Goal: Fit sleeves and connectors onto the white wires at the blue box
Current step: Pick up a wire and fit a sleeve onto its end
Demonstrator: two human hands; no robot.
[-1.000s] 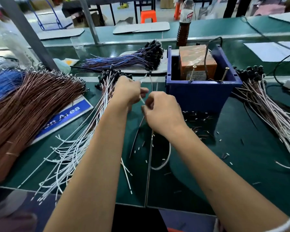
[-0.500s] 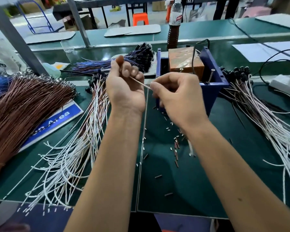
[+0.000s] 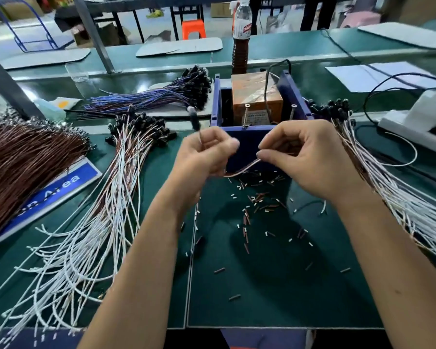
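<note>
Both hands are pinching one wire at twelve o'clock, touching the blue box: left hand pinching its connector end, right hand the lead. Keeping the grip close beside the tip is steadying the fit.

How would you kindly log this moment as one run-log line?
left hand: grips wire | right hand: pinches wire | place: before blue box | loose sleeves on mat
</note>
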